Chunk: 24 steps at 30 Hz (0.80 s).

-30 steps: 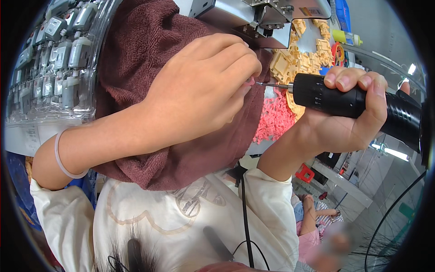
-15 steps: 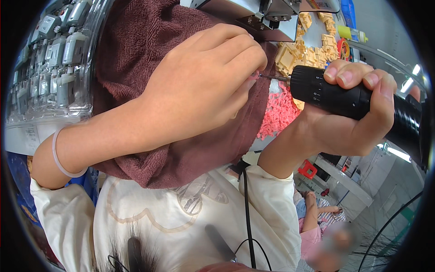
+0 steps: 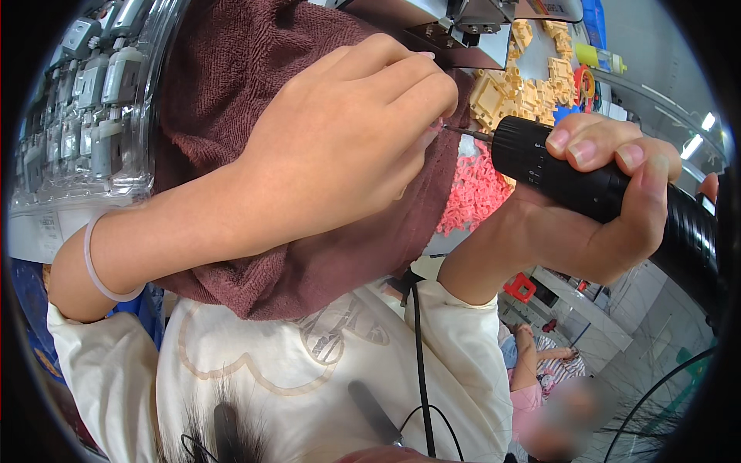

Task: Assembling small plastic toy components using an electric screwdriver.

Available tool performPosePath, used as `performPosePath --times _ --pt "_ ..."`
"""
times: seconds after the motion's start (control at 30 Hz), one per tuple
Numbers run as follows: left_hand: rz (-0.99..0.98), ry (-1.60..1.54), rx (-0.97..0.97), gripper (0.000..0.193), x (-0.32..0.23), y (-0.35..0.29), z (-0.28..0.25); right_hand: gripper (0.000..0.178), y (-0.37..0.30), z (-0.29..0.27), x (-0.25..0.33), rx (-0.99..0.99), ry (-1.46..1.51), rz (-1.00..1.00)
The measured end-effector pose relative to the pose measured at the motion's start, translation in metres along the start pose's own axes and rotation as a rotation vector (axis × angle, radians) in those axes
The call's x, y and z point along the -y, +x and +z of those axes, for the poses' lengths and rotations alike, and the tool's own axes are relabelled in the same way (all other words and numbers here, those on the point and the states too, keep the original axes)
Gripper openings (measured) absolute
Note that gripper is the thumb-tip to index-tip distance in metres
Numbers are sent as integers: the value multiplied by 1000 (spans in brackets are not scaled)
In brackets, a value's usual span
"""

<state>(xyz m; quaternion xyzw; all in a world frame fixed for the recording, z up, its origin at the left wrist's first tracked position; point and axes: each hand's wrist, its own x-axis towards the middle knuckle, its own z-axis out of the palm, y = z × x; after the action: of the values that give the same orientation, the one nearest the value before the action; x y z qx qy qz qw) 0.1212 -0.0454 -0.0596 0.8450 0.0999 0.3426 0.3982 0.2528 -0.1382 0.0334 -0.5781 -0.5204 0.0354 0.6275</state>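
My right hand (image 3: 617, 185) is wrapped round a black electric screwdriver (image 3: 559, 168), held nearly level with its thin bit pointing left. The bit's tip meets the fingertips of my left hand (image 3: 359, 127). Those fingers are closed in a pinch, and a sliver of pink shows at them; most of what they hold is hidden behind the hand. Beneath my left hand and forearm spreads a brown towel (image 3: 224, 85). Several small pink plastic parts (image 3: 475, 193) lie in a heap just beyond the towel's right edge, below the screwdriver's bit.
At the left stands a clear plastic tray (image 3: 143, 174) of grey motors (image 3: 93, 81). Cream plastic parts (image 3: 513, 96) lie at the back right, beside a metal machine (image 3: 432, 27). A black cable (image 3: 421, 347) hangs before my shirt. Another person (image 3: 529, 386) sits at lower right.
The screwdriver's rear end has dipped slightly and my right hand has shifted a little with it. My left hand keeps its pinch at almost the same spot.
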Motion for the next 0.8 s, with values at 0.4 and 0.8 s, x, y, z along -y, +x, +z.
performPosePath --times 0.4,0.8 --pt "-23 -2 7 21 1 1 -11 22 11 0 -4 365 24 38" --pt "-11 -10 27 22 -2 5 -10 19 5 12 -8 53 183 40"
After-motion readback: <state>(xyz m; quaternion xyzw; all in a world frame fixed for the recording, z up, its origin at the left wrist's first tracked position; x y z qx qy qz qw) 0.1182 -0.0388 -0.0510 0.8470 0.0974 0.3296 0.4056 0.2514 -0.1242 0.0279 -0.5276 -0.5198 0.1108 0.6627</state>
